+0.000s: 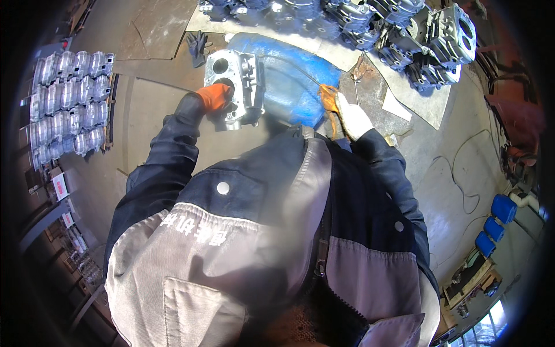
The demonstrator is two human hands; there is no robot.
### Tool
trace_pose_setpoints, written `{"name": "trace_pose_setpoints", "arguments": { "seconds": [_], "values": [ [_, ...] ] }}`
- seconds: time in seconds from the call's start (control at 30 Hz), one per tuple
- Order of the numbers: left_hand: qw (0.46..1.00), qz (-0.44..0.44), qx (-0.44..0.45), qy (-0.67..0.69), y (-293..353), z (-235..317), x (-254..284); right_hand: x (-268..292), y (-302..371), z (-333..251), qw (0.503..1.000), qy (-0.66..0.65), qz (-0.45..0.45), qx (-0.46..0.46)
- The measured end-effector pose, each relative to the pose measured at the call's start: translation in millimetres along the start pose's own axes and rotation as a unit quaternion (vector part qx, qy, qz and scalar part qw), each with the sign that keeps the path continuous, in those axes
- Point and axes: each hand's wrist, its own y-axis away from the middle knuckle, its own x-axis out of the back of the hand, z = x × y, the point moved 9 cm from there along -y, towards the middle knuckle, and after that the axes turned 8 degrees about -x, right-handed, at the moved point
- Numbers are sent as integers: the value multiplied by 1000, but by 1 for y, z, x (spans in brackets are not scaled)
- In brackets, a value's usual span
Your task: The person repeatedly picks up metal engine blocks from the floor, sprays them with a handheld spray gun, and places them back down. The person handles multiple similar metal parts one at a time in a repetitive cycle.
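My left hand (216, 97), in an orange glove, grips a silver metal engine casting (250, 87) at the lower of its two round bores. Its fingertips are partly hidden there. The casting is at the left end of a rounded blue surface (295, 66), which looks like a plastic drum on its side. My right hand (354, 118), in a white glove, is closed round an orange tool (328, 97), probably an air blow gun. From it a long thin rod runs up and left over the blue surface toward the casting.
Several similar castings (352, 23) sit on pale sheeting along the far side. Stacked silver castings (72, 95) stand at the left. A dark glove (197, 47) lies beyond my left hand. A loose cable (457, 179) curls over the floor at right, near blue stools or boxes (493, 228).
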Motion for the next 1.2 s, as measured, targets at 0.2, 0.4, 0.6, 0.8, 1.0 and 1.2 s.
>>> {"name": "trace_pose_setpoints", "arguments": {
  "seconds": [0.2,0.4,0.6,0.8,1.0,1.2],
  "values": [
    [999,2,-23,30,-2,0,-1,-7,7,-24,998,-50,17,17],
    [791,353,26,499,2,-43,4,-19,-9,-4,993,-110,39,-4],
    [262,482,302,780,6,-85,-87,-9,9,11,997,2,-13,-71],
    [124,551,113,817,36,-82,-167,37,98,25,985,123,-97,66],
    [34,606,120,785,111,-43,-294,36,109,47,990,-37,-130,-26],
    [602,536,558,200,263,121,-370,-44,70,11,969,-13,-246,14]
  ]
}}
